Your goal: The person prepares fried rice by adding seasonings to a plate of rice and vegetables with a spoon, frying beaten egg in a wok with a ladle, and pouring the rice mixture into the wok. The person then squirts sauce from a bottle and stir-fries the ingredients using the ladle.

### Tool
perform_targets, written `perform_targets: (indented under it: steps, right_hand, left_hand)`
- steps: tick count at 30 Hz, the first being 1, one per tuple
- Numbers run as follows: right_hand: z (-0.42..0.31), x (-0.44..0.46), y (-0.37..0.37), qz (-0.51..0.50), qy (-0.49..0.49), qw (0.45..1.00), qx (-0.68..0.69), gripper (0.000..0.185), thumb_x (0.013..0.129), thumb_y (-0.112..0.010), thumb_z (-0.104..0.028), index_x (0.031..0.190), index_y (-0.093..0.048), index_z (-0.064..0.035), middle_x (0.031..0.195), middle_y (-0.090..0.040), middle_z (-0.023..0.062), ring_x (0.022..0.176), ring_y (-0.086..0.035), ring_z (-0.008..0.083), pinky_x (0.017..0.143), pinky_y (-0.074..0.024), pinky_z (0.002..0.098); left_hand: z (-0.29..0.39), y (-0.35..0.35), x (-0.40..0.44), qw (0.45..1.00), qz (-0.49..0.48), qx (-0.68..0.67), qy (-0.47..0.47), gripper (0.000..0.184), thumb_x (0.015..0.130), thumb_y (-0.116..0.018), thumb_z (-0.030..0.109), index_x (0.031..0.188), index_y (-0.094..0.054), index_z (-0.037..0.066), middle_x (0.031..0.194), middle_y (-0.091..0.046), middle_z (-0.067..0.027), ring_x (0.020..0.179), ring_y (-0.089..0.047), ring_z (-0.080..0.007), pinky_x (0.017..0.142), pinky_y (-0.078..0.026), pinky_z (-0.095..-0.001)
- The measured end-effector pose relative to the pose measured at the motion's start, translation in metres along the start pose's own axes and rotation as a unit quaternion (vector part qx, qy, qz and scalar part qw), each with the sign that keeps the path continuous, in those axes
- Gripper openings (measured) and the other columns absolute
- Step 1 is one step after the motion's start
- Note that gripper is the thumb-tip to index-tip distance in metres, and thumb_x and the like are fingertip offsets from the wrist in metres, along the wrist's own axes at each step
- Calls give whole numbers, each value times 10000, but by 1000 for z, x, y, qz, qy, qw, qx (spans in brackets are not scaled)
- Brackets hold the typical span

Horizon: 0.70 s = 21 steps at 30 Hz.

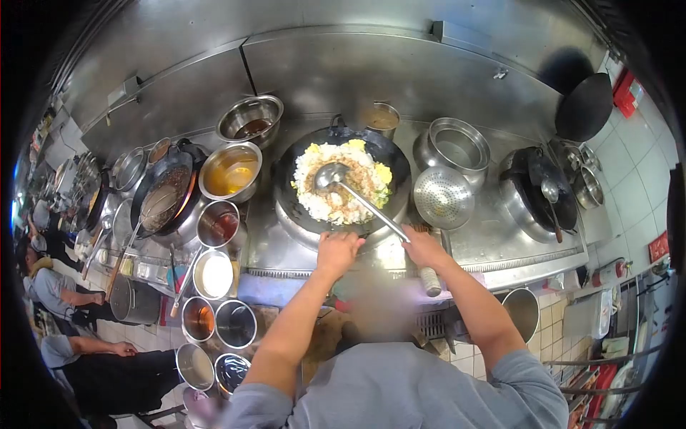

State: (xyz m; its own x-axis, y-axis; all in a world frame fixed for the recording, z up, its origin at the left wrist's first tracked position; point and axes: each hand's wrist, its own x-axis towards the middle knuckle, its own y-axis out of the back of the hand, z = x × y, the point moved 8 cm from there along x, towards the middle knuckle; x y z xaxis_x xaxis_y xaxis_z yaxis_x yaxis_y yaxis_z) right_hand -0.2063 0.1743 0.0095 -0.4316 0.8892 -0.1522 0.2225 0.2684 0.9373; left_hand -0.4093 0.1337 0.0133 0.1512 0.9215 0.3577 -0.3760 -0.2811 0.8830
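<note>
A black wok (284, 161) sits on the burner in front of me. In it lies a heap of white rice (309, 166) with yellow egg, bits of green and brown patches of seasoning. My left hand (339, 252) is closed at the near edge of the wok, where its fingers hide the part they grip. The long handle of a metal ladle (371, 207) is in my right hand (423, 248), and its bowl rests on the rice near the middle. Just right of the wok lies a perforated skimmer (444, 198), its handle running past my right hand.
Left of the wok stand metal bowls with dark liquid (251, 129) and yellow liquid (231, 175). Several seasoning pots (214, 274) run down the left side. A lidless metal pot (457, 146) and another wok (550, 193) are rightward. Co-workers (61, 293) stand far left.
</note>
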Motion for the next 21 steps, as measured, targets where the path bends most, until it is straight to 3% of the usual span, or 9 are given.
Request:
perform_targets:
  steps: [3, 5, 6, 9, 13, 15, 17, 19, 21]
  right_hand:
    - [-22, -21, 16, 61, 75, 984, 153, 402, 931, -494, -162, 1310, -427, -44, 910, -630, 260, 840, -629, 413, 722, -498, 469]
    - [-17, -40, 28, -32, -190, 912, 362, 402, 954, -482, -197, 1328, -432, -59, 863, -629, 211, 710, -631, 367, 631, -501, 435]
    - [-20, -36, 43, 8, -169, 909, 381, 358, 976, -450, -231, 1283, -458, -46, 751, -585, 137, 516, -568, 255, 468, -466, 374]
    - [23, 28, 37, 164, -52, 955, 243, 311, 979, -442, -233, 1227, -486, -52, 655, -516, 62, 420, -489, 132, 351, -392, 295]
    - [-35, 84, 20, 6, -194, 818, 541, 268, 983, -401, -222, 1150, -495, -34, 628, -543, 83, 429, -523, 179, 382, -416, 330]
    - [-67, 100, -9, -34, -185, 847, 497, 282, 977, -403, -205, 1193, -470, -38, 672, -591, 146, 493, -581, 264, 451, -461, 395]
    - [-98, 98, -15, 37, -25, 987, 157, 331, 960, -432, -196, 1264, -426, -66, 757, -630, 201, 662, -635, 349, 598, -501, 458]
    - [-112, 41, 2, -3, -15, 999, 52, 362, 952, -440, -201, 1297, -406, -100, 870, -643, 232, 832, -628, 399, 740, -487, 492]
    - [-75, 8, 10, -17, -18, 999, -21, 407, 956, -440, -222, 1353, -393, -151, 895, -641, 219, 837, -630, 378, 739, -488, 486]
  left_hand:
    - [-1, -13, 1, 999, 13, -33, -21, 262, 924, -528, 327, 792, -612, 116, 775, -663, -106, 795, -636, -277, 797, -401, -439]
    - [-4, -28, 6, 998, -43, -48, 7, 260, 909, -550, 316, 769, -619, 107, 731, -661, -120, 743, -640, -282, 777, -418, -428]
    - [-7, -31, 7, 997, -15, -74, -9, 250, 895, -566, 309, 763, -628, 106, 668, -646, -120, 678, -637, -299, 735, -447, -430]
    - [-10, -21, 7, 993, -14, -111, -27, 247, 885, -578, 313, 774, -641, 102, 650, -643, -123, 647, -634, -311, 701, -470, -440]
    - [-6, -9, 8, 992, -19, -127, -12, 248, 874, -591, 329, 797, -667, 107, 639, -641, -128, 628, -628, -324, 703, -476, -443]
    - [-7, -12, 7, 992, -11, -122, -18, 250, 866, -601, 340, 821, -690, 110, 654, -645, -135, 651, -628, -332, 712, -477, -439]
    - [-11, -18, 4, 994, -19, -109, -22, 238, 860, -617, 331, 813, -689, 109, 649, -641, -132, 653, -627, -333, 700, -482, -438]
    - [-10, -18, 6, 995, -23, -97, -26, 226, 854, -632, 321, 805, -689, 107, 645, -638, -129, 656, -626, -334, 688, -488, -437]
    - [-7, -7, 8, 992, 12, -125, -28, 230, 854, -635, 321, 813, -697, 104, 670, -648, -114, 657, -626, -328, 684, -488, -428]
